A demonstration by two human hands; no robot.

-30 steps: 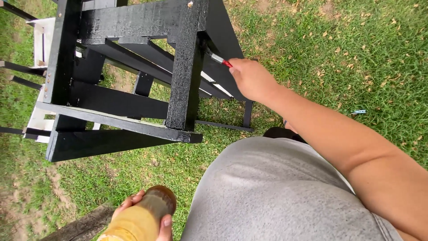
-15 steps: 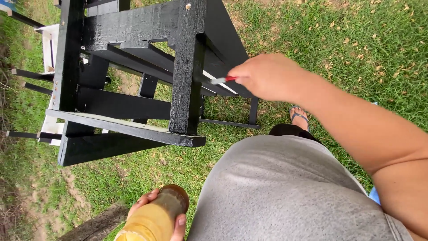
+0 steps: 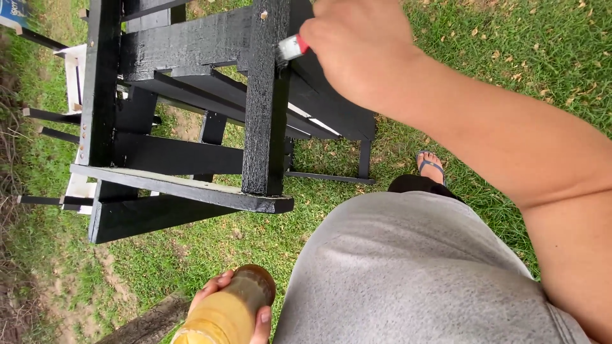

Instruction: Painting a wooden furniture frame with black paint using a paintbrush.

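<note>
The right hand (image 3: pixel 357 48), gripping a paintbrush (image 3: pixel 290 48), has risen from the lower slats to the black wooden frame's (image 3: pixel 264 114) upright post; left hand (image 3: pixel 239 306) holds a yellowish jar (image 3: pixel 233 309) above the grass (image 3: pixel 510 57).

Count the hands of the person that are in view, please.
2. The right hand is at the top, holding a paintbrush against the black wooden frame. The left hand is at the bottom edge, holding a yellowish jar.

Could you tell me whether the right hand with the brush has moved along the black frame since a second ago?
Yes. The right hand has moved up the black wooden frame, toward its upright post.
</note>
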